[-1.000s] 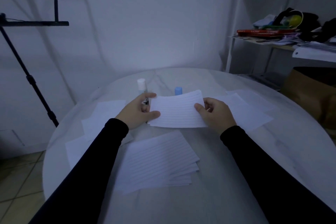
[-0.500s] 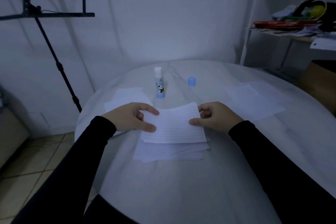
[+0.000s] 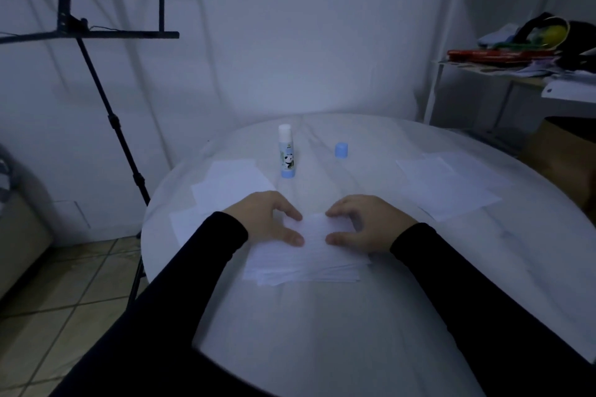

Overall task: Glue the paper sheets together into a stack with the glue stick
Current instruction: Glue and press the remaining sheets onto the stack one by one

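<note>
A stack of lined paper sheets [image 3: 306,263] lies on the round white table [image 3: 354,332] in front of me. My left hand [image 3: 271,219] and my right hand [image 3: 364,222] both rest on the top sheet, fingers spread and pressing it down onto the stack. An uncapped glue stick [image 3: 286,151] with a panda label stands upright behind the hands. Its blue cap [image 3: 341,150] sits on the table to the right of it.
Loose sheets [image 3: 225,190] lie at the table's left, more loose sheets [image 3: 448,187] at the right. A black music stand [image 3: 106,100] stands at the left beyond the table edge. A cluttered shelf [image 3: 522,58] and a brown box [image 3: 561,151] are at the right.
Both hands carried the sheet they held down onto the stack and now press it flat. The camera view has shifted left and closer.
</note>
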A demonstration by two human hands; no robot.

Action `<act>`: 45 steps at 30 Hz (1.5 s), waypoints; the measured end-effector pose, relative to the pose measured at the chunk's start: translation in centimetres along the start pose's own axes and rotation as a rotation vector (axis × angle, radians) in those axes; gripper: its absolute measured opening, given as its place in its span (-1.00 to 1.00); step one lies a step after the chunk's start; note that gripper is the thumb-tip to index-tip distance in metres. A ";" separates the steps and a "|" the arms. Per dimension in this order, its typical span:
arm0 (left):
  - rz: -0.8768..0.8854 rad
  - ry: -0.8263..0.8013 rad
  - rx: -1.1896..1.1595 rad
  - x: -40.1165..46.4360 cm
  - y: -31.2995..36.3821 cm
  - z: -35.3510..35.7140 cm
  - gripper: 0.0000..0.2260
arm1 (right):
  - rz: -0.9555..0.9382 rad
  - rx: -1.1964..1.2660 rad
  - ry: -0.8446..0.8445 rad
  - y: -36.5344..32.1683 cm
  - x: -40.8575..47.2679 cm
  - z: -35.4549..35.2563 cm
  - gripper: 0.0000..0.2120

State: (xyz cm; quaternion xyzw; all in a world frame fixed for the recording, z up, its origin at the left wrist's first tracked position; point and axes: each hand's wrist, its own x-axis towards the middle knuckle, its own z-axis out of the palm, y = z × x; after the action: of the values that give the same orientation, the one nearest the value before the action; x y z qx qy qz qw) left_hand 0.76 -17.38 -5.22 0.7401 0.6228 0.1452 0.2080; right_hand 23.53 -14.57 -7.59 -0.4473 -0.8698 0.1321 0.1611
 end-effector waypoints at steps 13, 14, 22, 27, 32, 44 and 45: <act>-0.234 0.539 -0.526 8.0 0.9 -0.3 -0.42 | 0.327 -0.138 0.390 3.8 0.5 -1.4 -0.71; -0.254 0.562 -0.577 8.7 0.8 -0.2 -0.38 | 0.324 -0.115 0.384 3.8 0.7 -1.3 -0.71; -0.201 0.563 -0.538 11.8 -1.9 -1.0 -0.51 | -0.081 0.070 0.107 -1.3 6.3 1.0 -0.69; -0.132 0.496 -0.535 12.5 -3.4 -1.6 -0.75 | -0.162 0.009 -0.097 -4.2 9.8 2.2 -0.64; -0.112 0.489 -0.547 13.1 -4.7 -1.9 -0.77 | -0.151 -0.153 -0.186 -3.5 10.7 2.8 -0.56; -0.082 0.485 -0.582 12.9 -5.3 -1.7 -0.74 | 0.008 -0.309 0.109 -2.0 10.2 2.7 -0.62; -0.070 0.503 -0.561 12.8 -5.2 -1.7 -0.75 | 0.007 -0.278 0.100 -2.0 10.2 3.0 -0.60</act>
State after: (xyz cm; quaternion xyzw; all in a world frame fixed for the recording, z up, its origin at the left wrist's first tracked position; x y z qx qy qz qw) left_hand -2.15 -3.84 -6.87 0.5738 0.6153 0.4803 0.2480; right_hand 15.28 -7.59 -7.92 -0.4743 -0.8690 -0.0113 0.1402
